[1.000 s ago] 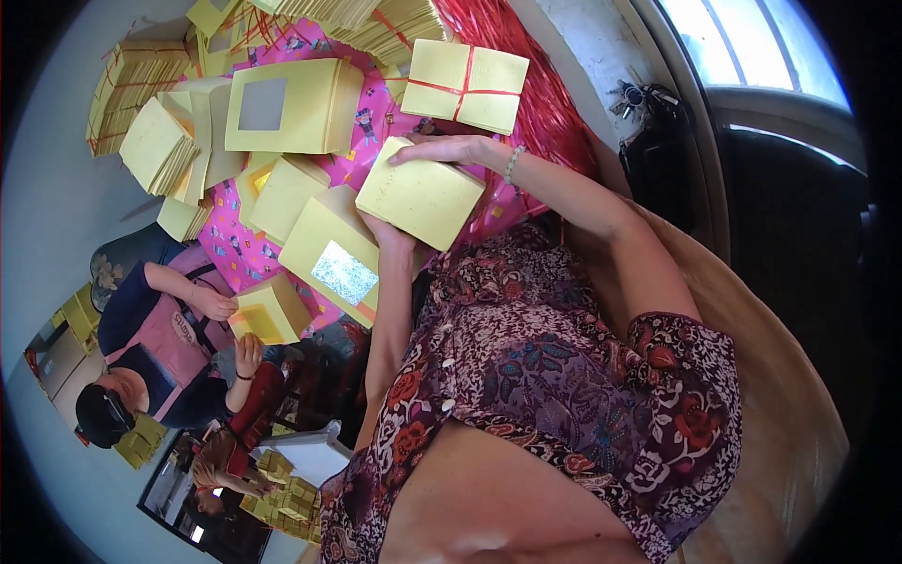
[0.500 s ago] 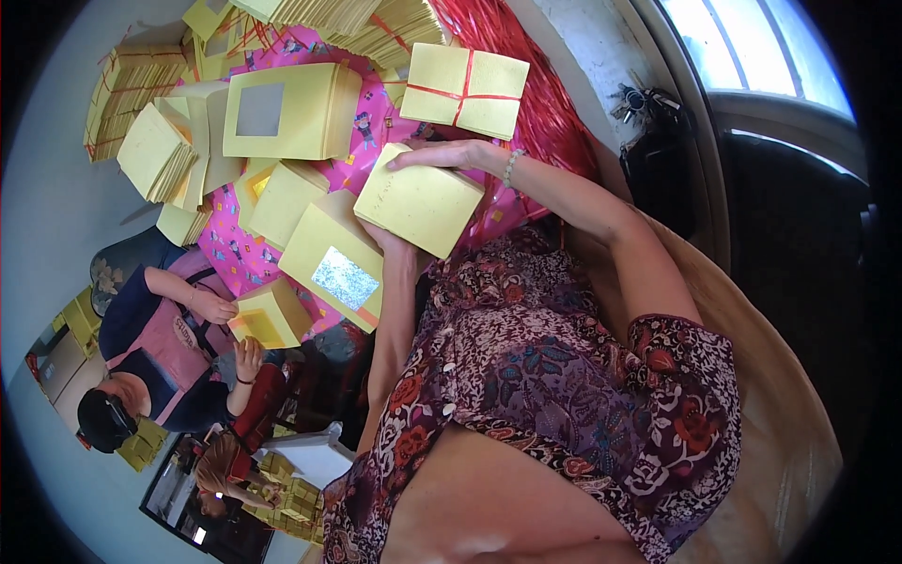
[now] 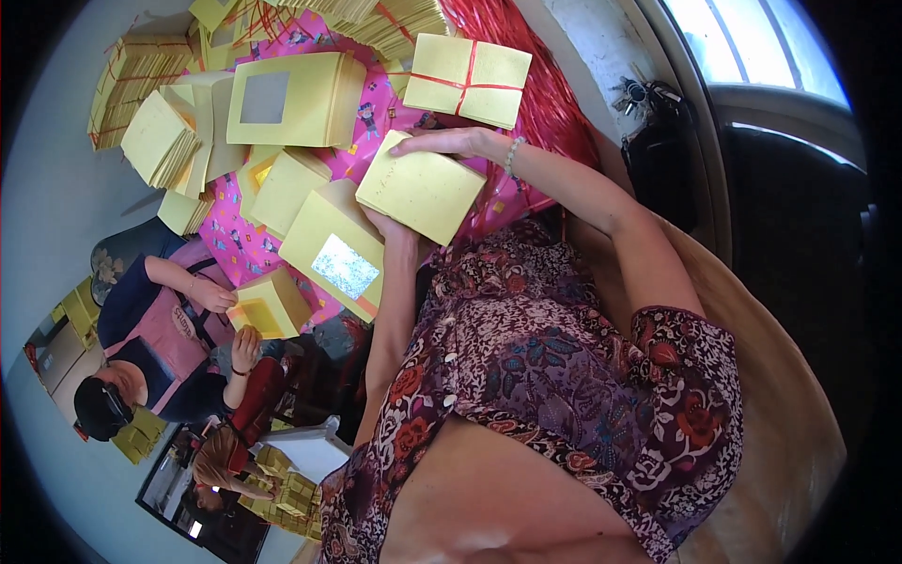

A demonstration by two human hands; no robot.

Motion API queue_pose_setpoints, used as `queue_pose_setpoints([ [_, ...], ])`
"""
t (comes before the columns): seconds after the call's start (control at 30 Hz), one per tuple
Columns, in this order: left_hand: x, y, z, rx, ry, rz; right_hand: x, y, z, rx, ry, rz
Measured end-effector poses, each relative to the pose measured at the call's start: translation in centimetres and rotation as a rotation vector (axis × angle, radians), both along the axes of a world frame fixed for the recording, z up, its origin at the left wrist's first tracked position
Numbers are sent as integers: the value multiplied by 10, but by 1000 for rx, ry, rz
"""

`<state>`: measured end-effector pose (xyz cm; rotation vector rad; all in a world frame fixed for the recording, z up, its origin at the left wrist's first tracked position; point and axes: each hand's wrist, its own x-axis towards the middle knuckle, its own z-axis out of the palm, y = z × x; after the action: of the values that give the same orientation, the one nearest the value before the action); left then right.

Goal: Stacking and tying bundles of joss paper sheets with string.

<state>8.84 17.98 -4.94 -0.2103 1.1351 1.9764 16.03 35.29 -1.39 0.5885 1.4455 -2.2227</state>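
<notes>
Little has moved since half a second ago: the yellow paper stack (image 3: 425, 190) stays gripped between left hand (image 3: 393, 228) and right hand (image 3: 443, 143), beside a red-tied bundle (image 3: 467, 81); its faint marks are unreadable.

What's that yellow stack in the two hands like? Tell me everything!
The yellow stack is pale and rectangular, seemingly paper or thin card, with layered edges and faint marks on top. No string shows around it. It sits slanted in view, near the pink cloth. The right hand grips its upper edge; the left hand, its lower left.
</notes>
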Motion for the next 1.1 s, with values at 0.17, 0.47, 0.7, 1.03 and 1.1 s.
queue_pose_setpoints([
  [0.17, -3, 2, 3, -6, 3, -18, -4, 5, -6, -38, 27, -6],
  [0.47, 29, -7, 15, -200, -288, 10, 33, 11, -36, -55, 211, -296],
  [0.7, 38, -9, 13, -224, -316, -120, 54, -15, -61, -224, 185, -366],
  [1.03, 33, -16, -17, -149, -329, -177, 52, -9, -73, -127, 118, -289],
  [1.1, 36, -14, -16, -134, -275, -189, 52, -6, -79, -145, 61, -249],
])
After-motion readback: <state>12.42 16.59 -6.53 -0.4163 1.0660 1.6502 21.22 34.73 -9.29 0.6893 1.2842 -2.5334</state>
